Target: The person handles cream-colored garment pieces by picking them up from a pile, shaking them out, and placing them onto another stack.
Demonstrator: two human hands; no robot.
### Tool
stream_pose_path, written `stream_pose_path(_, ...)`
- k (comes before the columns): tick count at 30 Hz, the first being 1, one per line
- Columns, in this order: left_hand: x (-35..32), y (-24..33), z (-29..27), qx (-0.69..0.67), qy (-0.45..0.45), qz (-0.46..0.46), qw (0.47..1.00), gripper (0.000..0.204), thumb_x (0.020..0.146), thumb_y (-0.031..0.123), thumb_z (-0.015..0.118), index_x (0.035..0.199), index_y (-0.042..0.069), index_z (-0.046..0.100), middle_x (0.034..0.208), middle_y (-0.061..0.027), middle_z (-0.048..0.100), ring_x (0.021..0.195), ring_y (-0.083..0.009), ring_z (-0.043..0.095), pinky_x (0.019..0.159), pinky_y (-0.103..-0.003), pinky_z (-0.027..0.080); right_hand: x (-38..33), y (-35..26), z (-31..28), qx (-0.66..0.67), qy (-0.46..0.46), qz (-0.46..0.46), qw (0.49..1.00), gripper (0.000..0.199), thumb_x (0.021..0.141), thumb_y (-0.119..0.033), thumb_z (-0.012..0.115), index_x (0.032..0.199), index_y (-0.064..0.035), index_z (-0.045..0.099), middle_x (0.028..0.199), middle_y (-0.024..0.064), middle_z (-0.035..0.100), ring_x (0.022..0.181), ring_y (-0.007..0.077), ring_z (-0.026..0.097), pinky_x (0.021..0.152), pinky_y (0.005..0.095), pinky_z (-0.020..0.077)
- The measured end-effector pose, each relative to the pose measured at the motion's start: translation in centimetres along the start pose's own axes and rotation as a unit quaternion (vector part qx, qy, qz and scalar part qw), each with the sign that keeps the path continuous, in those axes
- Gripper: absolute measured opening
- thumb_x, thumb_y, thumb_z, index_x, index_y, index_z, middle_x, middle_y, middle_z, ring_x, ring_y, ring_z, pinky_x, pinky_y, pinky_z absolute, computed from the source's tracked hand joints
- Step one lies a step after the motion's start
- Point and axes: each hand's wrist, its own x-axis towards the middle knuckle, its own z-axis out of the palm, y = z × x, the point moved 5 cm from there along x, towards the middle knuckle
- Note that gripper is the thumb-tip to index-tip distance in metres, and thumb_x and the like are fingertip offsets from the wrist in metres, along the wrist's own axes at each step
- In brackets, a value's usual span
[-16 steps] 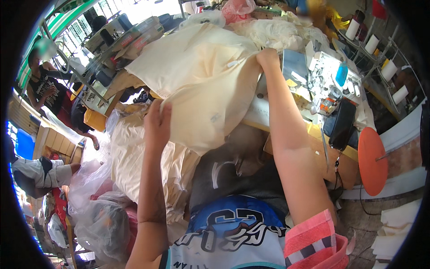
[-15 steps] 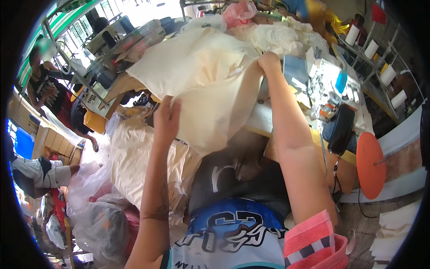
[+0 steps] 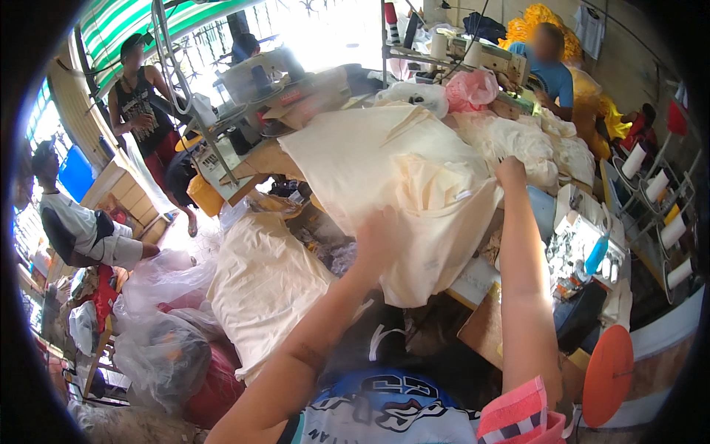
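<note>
A large piece of cream cloth (image 3: 355, 152) spreads over the work surface ahead of me, its near part hanging toward my lap and its middle bunched in folds. My right hand (image 3: 510, 173) is closed on the cloth's right edge, arm stretched forward. Blurred by motion, my left hand (image 3: 384, 238) lies over the near part of the cloth; whether its fingers grip it does not show. A small white tag (image 3: 463, 195) shows among the folds. Another heap of cream cloth (image 3: 266, 285) lies to the left of my lap.
Clear plastic bags (image 3: 166, 355) bulge at lower left. On the right stand a sewing machine (image 3: 584, 222), an orange disc (image 3: 608, 376) and thread cones (image 3: 673, 231). A person in blue (image 3: 566, 85) sits at a far machine; two more people are at left, one in a black top (image 3: 137, 103).
My left hand has moved right across the cloth and blurs. The cloth's middle is more bunched, with a tag now showing. The view has tilted up, bringing the far machine and person in.
</note>
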Motion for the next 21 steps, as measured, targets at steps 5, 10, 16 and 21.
stream_pose_path(5,0.1,0.3,-1.2,0.012,-0.032,-0.023,0.999,0.026,0.09,0.026,0.054,0.098,0.001,0.054,0.093,-0.0202,0.065,0.09,-0.0384,0.065,0.08,-0.051,0.051,-1.1,-0.7,-0.1,-0.007,-0.027,-0.012,1.0,0.032,0.092,-0.024,0.059,0.107,0.0027,0.067,0.107,0.0247,0.069,0.105,0.0414,0.065,0.089,0.0472,0.0537)
stream_pose_path(10,-0.2,0.8,-1.6,-0.026,-0.026,-0.028,0.999,0.027,0.09,0.026,0.053,0.101,0.001,0.055,0.096,-0.0197,0.065,0.095,-0.0378,0.064,0.085,-0.05,0.049,-1.7,-1.6,-1.9,0.041,0.008,-0.092,0.995,0.024,0.09,-0.016,0.058,0.106,0.0009,0.065,0.109,0.0229,0.068,0.107,0.0402,0.064,0.088,0.0484,0.0532)
stream_pose_path(16,-0.4,0.6,-1.0,-0.012,0.001,-0.028,1.0,0.026,0.091,0.025,0.053,0.101,0.001,0.055,0.096,-0.0209,0.065,0.093,-0.0398,0.064,0.083,-0.05,0.05,-1.4,-2.0,-1.2,0.024,-0.038,-0.085,0.995,0.023,0.086,-0.01,0.06,0.105,0.0015,0.066,0.109,0.0266,0.067,0.105,0.0395,0.065,0.087,0.047,0.0534)
stream_pose_path(21,-0.6,0.2,-1.0,-0.014,0.013,-0.023,1.0,0.025,0.093,0.025,0.052,0.099,0.001,0.054,0.093,-0.0203,0.064,0.09,-0.0406,0.064,0.08,-0.05,0.05,-1.5,-2.5,-1.3,0.005,-0.008,-0.076,0.997,0.021,0.086,-0.007,0.058,0.104,0.0019,0.066,0.104,0.026,0.066,0.1,0.0399,0.066,0.085,0.0462,0.0545)
